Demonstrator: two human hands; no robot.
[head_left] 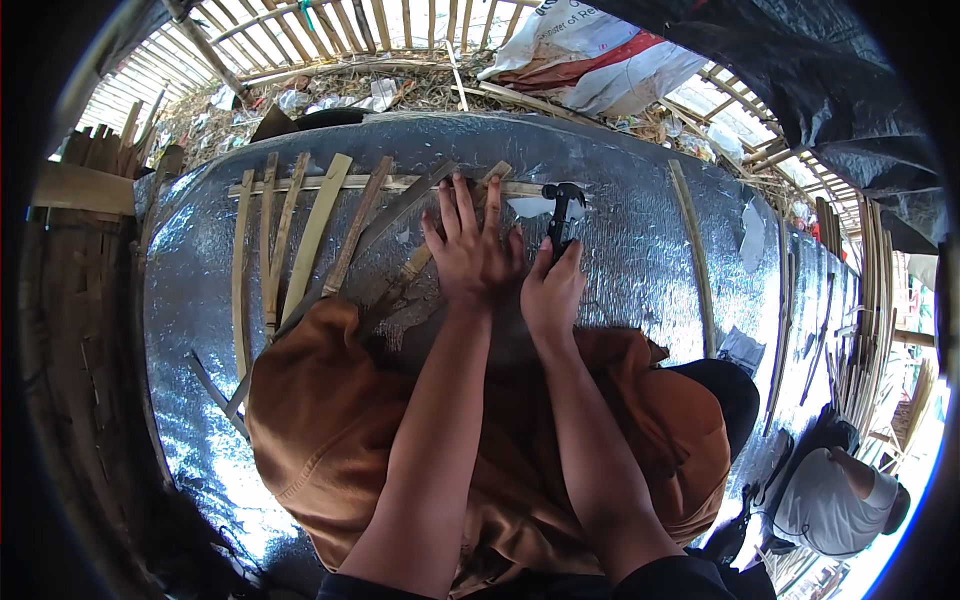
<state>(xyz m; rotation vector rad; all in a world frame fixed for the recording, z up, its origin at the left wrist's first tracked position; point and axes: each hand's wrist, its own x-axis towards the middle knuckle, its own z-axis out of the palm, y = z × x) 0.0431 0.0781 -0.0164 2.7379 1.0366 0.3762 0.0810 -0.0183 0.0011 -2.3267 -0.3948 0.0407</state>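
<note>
My right hand (552, 298) is wrapped round the handle of a black claw hammer (563, 200), its head over the right end of a long crosswise bamboo strip (385, 182). Flat and with fingers spread, my left hand (474, 262) presses on that strip and the slats by it. Several bamboo slats (318, 232) fan out toward me from the strip, left of my left hand. One slanting bamboo slat (415, 263) runs under or beside my left fingers; its covered part is hidden. No nail can be made out.
Silvery foil sheeting (620, 280) covers the ground. A lone bamboo slat (692, 255) lies at the right. Brown cloth (320, 420) covers my bent legs. Bamboo fencing and a white-and-red sack (610, 60) stand beyond; a person in a grey shirt (835, 500) is at lower right.
</note>
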